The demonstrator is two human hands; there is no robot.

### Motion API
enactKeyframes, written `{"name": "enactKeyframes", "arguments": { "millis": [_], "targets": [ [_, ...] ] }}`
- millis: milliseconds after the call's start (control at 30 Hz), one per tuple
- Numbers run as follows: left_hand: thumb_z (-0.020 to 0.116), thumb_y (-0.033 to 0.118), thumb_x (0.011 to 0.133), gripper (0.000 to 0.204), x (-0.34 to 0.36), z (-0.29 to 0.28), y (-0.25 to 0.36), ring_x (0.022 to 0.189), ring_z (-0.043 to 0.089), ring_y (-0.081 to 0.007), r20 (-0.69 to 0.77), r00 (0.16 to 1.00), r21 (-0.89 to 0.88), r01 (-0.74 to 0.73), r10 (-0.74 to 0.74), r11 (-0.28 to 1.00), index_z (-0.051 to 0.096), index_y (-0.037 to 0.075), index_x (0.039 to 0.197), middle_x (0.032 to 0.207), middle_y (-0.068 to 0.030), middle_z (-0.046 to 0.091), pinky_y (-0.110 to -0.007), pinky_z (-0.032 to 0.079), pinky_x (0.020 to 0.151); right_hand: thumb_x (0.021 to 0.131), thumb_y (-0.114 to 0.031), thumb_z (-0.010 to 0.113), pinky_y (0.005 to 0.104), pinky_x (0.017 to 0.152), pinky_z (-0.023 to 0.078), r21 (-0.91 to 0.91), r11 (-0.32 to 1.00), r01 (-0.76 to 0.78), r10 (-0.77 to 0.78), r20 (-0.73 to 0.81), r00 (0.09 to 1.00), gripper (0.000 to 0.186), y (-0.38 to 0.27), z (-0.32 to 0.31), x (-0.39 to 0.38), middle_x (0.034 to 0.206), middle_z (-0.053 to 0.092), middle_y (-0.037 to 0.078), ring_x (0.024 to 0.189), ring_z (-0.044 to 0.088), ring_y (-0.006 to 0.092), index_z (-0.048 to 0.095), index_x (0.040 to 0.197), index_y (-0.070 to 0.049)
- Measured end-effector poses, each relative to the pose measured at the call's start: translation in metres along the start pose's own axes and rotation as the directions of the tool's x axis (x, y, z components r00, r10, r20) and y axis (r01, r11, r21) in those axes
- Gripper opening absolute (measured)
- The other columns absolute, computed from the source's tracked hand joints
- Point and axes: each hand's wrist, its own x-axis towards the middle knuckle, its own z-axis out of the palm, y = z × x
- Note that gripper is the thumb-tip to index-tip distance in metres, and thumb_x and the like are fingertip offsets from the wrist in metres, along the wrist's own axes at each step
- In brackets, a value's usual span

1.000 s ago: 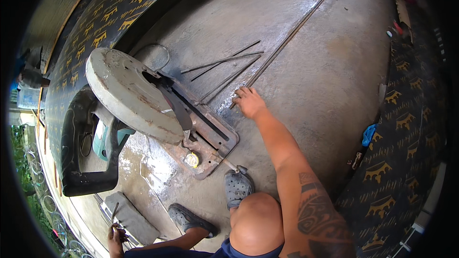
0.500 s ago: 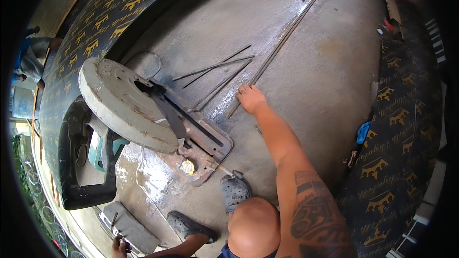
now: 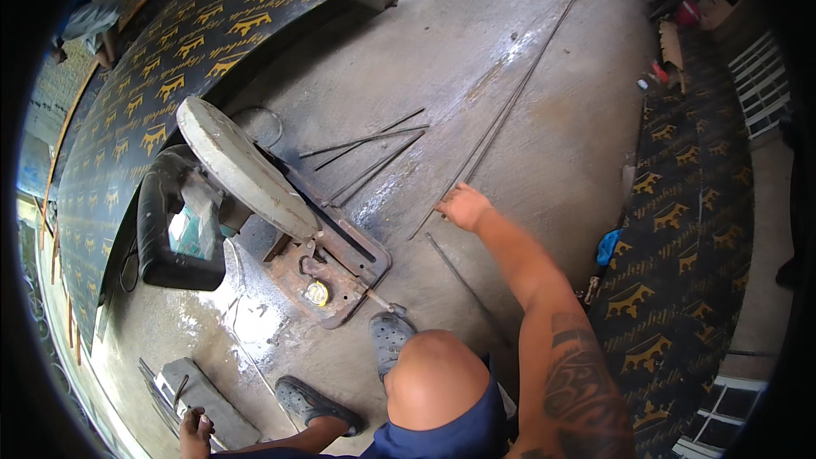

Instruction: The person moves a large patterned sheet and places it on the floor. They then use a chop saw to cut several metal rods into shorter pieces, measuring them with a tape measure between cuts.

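Observation:
My right hand reaches over the concrete floor, fingers curled on the near part of long thin steel rods. Several shorter rebar pieces lie crossed left of it, and another rod lies under my forearm. A chop saw with a grey disc guard, black handle and rusty metal base stands left of my right hand. My left hand, low at the left, has its fingers closed on a short dark rod, beside a grey block with more bars.
A large patterned dark sheet spans the left. Another patterned sheet runs along the right, with a blue item on its edge. A white grille lies beyond it. A co-worker is at the upper left edge.
The view has shifted. My right hand has moved slightly right with the long rods, which now lie a little apart at the near end. The co-worker appears higher at the left edge.

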Motion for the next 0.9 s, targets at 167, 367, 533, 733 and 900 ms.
{"name": "enactKeyframes", "arguments": {
  "millis": [167, 367, 533, 733, 900],
  "targets": [
    [0.059, 0.037, 0.106, 0.053, 0.006, 0.045, 0.086, 0.127, 0.057, -0.0261, 0.135, 0.943, -0.016, -0.306, 0.305, 0.952, 0.054, 0.002, 0.145, 0.141, -0.0141, 0.059, -0.040, 0.044, 0.111, 0.092, -0.026, 0.063, 0.0435, 0.094, 0.052, 0.039, 0.994, 0.104, -0.101, -0.091, 0.991, 0.022, -0.019, -0.056, -0.029, 0.104, 0.076, 0.009, 0.105, 0.070, 0.0302, 0.072, 0.112, -0.020],
    [0.061, 0.034, 0.104, 0.050, -0.022, 0.086, 0.208, 0.116, 0.059, -0.0230, 0.246, 0.809, -0.093, -0.528, 0.533, 0.844, 0.051, -0.001, 0.139, 0.124, -0.0137, 0.063, -0.037, 0.047, 0.102, 0.094, -0.028, 0.061, 0.0482, 0.087, 0.055, 0.232, 0.948, 0.217, -0.243, 0.087, 0.966, 0.021, -0.128, -0.135, -0.034, 0.100, 0.076, 0.012, 0.098, 0.071, 0.0333, 0.069, 0.109, -0.016],
    [0.061, 0.033, 0.104, 0.041, -0.041, 0.132, 0.310, 0.099, 0.067, -0.0213, 0.292, 0.683, -0.215, -0.636, 0.670, 0.741, 0.064, -0.003, 0.123, 0.105, -0.0125, 0.072, -0.036, 0.052, 0.091, 0.095, -0.037, 0.061, 0.0509, 0.080, 0.056, 0.268, 0.807, 0.526, -0.566, 0.097, 0.819, 0.028, -0.239, -0.158, -0.053, 0.100, 0.075, 0.015, 0.094, 0.071, 0.0392, 0.068, 0.110, -0.014],
    [0.056, 0.051, 0.100, 0.057, 0.049, 0.187, 0.312, 0.105, 0.068, -0.0467, 0.350, 0.780, 0.353, -0.622, 0.518, 0.699, 0.070, -0.002, 0.117, 0.108, -0.0294, 0.071, -0.049, 0.053, 0.089, 0.104, -0.032, 0.047, 0.0466, 0.094, 0.051, 0.780, 0.624, 0.034, -0.406, 0.287, 0.868, 0.036, -0.414, -0.214, -0.037, 0.114, 0.074, 0.014, 0.105, 0.069, 0.0286, 0.068, 0.117, -0.007],
    [0.057, 0.042, 0.094, 0.056, 0.086, 0.238, 0.313, 0.080, 0.073, -0.0391, 0.467, 0.850, 0.288, -0.407, 0.244, 0.867, 0.072, -0.012, 0.093, 0.098, -0.0303, 0.073, -0.051, 0.056, 0.080, 0.101, -0.031, 0.051, 0.0434, 0.106, 0.040, 0.409, 0.614, 0.675, -0.516, -0.439, 0.736, 0.031, -0.521, -0.075, 0.040, 0.131, 0.060, 0.014, 0.123, 0.055, 0.0268, 0.063, 0.118, -0.008]
  ]
}}
